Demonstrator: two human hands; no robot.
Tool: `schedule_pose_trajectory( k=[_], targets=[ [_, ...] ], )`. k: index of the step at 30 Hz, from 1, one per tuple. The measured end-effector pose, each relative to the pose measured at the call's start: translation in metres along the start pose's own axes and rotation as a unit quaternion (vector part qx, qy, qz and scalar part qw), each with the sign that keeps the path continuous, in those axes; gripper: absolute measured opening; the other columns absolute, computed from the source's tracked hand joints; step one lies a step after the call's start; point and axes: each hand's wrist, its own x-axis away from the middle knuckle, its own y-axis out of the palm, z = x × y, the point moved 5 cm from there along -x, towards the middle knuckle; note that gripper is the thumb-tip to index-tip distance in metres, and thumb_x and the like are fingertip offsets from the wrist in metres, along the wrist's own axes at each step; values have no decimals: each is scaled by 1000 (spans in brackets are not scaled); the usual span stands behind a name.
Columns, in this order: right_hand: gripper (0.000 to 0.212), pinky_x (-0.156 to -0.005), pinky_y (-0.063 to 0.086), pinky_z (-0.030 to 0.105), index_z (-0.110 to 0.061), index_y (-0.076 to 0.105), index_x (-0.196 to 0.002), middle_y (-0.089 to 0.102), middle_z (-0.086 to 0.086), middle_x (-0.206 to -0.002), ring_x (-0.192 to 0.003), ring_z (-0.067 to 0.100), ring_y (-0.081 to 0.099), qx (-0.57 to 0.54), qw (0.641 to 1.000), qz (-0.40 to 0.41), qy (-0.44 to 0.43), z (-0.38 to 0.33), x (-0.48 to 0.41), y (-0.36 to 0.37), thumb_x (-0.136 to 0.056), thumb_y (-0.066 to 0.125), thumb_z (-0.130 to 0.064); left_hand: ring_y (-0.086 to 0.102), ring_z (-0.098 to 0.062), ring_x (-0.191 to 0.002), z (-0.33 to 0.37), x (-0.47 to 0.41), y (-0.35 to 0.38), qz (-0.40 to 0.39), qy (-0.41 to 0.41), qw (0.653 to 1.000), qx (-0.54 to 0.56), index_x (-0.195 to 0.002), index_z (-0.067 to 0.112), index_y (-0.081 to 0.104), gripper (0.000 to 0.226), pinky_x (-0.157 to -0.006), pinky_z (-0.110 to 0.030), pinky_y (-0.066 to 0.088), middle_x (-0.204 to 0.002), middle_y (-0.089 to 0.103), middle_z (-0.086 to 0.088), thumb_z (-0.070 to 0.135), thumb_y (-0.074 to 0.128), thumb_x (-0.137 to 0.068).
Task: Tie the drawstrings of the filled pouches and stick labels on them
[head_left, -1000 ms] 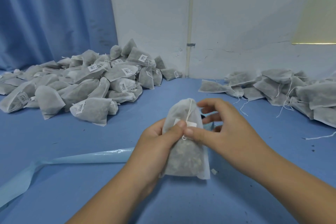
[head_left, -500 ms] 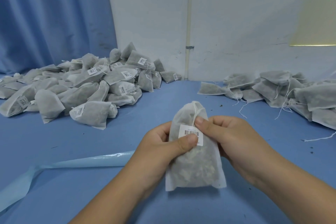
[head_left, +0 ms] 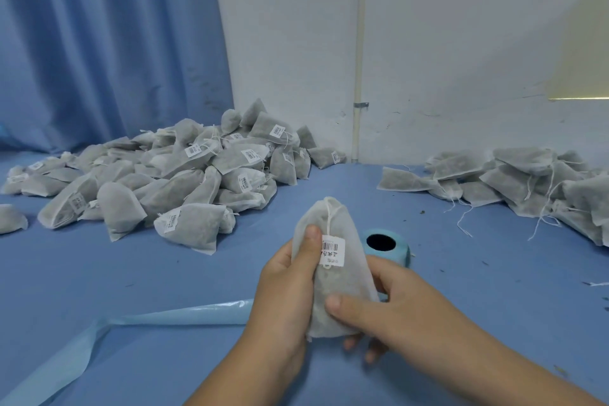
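Fingers of left hand [head_left: 283, 290] wrapped round filled pouch [head_left: 349, 290], thumb pressed just beside barcode label [head_left: 333, 250]; right hand [head_left: 392, 313] clamps lower corner. Pouch held upright above blue table [head_left: 494, 323]; drawstring [head_left: 329, 214] runs under label. Risk: label edge lifts over string ridge; slack grip drops pouch. Label roll [head_left: 387, 245] half hidden behind pouch. Left fingers out of sight; label print unreadable; knot tightness unclear.

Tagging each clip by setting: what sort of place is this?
Probably a small packing workshop or hand-assembly bench. A heap of labelled pouches lies at left, a pile of unlabelled pouches with loose strings at right, and a blue roll stands on the blue-covered table behind the held pouch.
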Motion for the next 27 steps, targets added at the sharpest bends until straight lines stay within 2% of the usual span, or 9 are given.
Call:
schedule_pose_trajectory(
  k=[6, 10, 12, 14, 17, 22, 24, 26, 27],
  targets=[
    [14, -45, 48, 25, -10, 66, -100, 72, 8, -73, -55, 18, 62, -91, 995, -23, 17, -11, -25, 19, -86, 67, -9, 62, -30, -62, 14, -9, -14, -4, 10, 998, 67, -101, -4, 65, 54, -45, -29, 48, -100, 65, -38, 42, 68, -73],
    [20, -46, 47, 23, -5, 67, -100, 69, 9, -72, -53, 16, 59, -156, 987, -16, 42, -19, -51, 27, -84, 70, -17, 69, -30, -77, 26, -24, -32, -4, 18, 991, 133, -109, -5, 67, 49, -58, -32, 55, -101, 71, -28, 35, 59, -83],
    [22, -45, 47, 23, -3, 65, -97, 66, 8, -69, -52, 16, 58, -183, 982, -3, 49, -26, -69, 31, -85, 69, -21, 70, -23, -78, 32, -33, -47, 32, 33, 983, 180, -101, 0, 70, 44, -65, -32, 54, -94, 74, -16, 37, 56, -80],
    [18, -43, 46, 23, -3, 63, -91, 64, 7, -64, -49, 16, 58, -207, 976, 9, 65, -32, -88, 38, -86, 68, -20, 65, -16, -63, 36, -41, -67, 101, 47, 971, 211, -89, 7, 68, 30, -61, -29, 45, -76, 70, -7, 35, 57, -84],
    [10, -41, 46, 22, -5, 61, -85, 60, 7, -55, -45, 15, 57, -238, 967, 13, 95, -39, -120, 55, -89, 64, -14, 52, -15, -60, 35, -51, -97, 198, 58, 951, 232, -90, 9, 65, 26, -59, -28, 38, -76, 57, -5, 30, 51, -97],
    [8, -40, 48, 19, -2, 58, -85, 61, 7, -51, -43, 15, 58, -267, 957, 7, 112, -61, -185, 90, -91, 59, -7, 46, -9, -46, 34, -66, -110, 224, 78, 935, 264, -91, 9, 65, 24, -45, -21, 36, -76, 54, -4, 25, 49, -98],
    [8, -44, 51, 19, -1, 56, -86, 62, 11, -64, -55, 19, 60, -308, 947, 6, 86, -84, -219, 95, -94, 55, -2, 48, -9, -45, 36, -70, -109, 213, 90, 935, 269, -88, 8, 66, 24, -41, -19, 37, -75, 54, -5, 23, 49, -98],
    [2, -62, 57, 23, 0, 55, -96, 58, 15, -93, -83, 26, 63, -322, 944, 26, 64, -101, -250, 90, -95, 53, -1, 49, -10, -45, 38, -70, -109, 208, 103, 939, 254, -85, 8, 68, 24, -41, -19, 38, -75, 54, -6, 19, 50, -97],
    [10, -74, 57, 27, -2, 55, -105, 54, 15, -107, -97, 28, 63, -307, 948, 42, 65, -104, -260, 87, -95, 54, -2, 49, -11, -46, 39, -70, -109, 206, 110, 940, 247, -83, 8, 70, 25, -41, -20, 38, -76, 55, -6, 17, 51, -96]
  ],
)
